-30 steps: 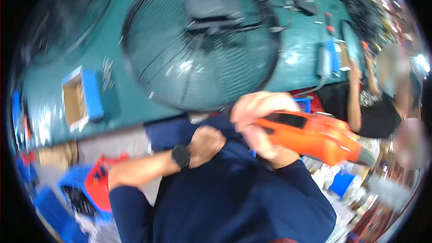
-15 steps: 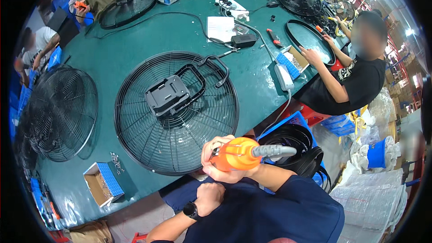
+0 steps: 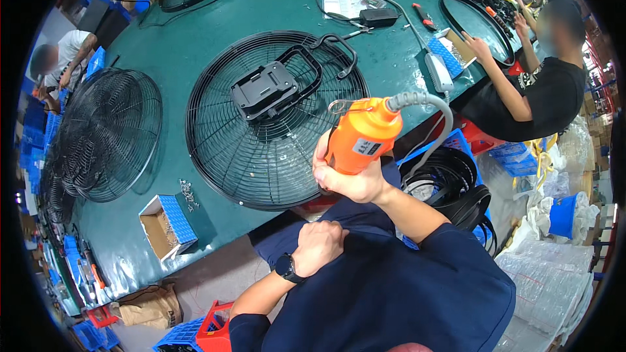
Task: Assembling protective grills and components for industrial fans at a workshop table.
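My right hand (image 3: 352, 181) grips an orange power screwdriver (image 3: 362, 133), held upright over the near rim of a large black wire fan guard (image 3: 228, 156). A grey coiled cable (image 3: 430, 107) arcs from the tool's top to the right. The guard lies flat on the green table (image 3: 274, 13) with a black plastic housing (image 3: 264, 91) and a handle frame at its centre. My left hand (image 3: 319, 248), a black watch on its wrist, is a closed fist resting on my lap and holds nothing.
A small open cardboard box (image 3: 166, 225) and loose screws (image 3: 189, 192) lie left of the guard. More fan guards (image 3: 98, 137) are stacked at the table's left end. A person in black (image 3: 541, 91) works at the right. Black rings (image 3: 456, 179) fill a blue crate beside me.
The view has swung and steadied over the table. My right hand has turned the orange screwdriver from lying sideways to upright. My left fist stays on my lap.
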Tool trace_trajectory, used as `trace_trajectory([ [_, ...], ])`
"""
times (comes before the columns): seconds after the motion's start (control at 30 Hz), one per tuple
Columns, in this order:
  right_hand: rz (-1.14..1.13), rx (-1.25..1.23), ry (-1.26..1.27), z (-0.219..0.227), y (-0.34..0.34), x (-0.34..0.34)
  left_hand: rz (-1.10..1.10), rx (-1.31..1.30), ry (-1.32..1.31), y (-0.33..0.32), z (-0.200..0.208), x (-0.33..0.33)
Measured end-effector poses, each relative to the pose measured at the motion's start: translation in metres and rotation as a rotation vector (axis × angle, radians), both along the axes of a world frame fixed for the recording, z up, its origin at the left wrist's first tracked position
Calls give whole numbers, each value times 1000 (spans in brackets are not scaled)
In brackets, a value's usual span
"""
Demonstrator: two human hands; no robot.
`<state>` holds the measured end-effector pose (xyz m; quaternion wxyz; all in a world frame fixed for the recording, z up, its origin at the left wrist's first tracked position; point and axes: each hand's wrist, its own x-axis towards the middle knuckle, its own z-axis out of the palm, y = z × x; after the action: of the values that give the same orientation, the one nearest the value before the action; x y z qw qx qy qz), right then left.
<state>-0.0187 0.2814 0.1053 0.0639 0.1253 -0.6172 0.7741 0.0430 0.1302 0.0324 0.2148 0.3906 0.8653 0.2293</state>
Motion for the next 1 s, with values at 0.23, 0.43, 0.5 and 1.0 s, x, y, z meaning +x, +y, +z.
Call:
trace_trajectory([
  [0.23, 118, -346, -11, 9, 19, -3, 73, 42, 124, -11, 25, -8],
  [0.43, 2, -555, 1, 37, 32, 0, 142, 48, 156, -23, 29, -10],
  [0.5, -53, -561, -19, 45, 35, 1, 136, 67, 172, -23, 32, -11],
  [1.0, 6, -749, 230, 33, 59, 23, 292, 236, 72, -20, 35, -12],
])
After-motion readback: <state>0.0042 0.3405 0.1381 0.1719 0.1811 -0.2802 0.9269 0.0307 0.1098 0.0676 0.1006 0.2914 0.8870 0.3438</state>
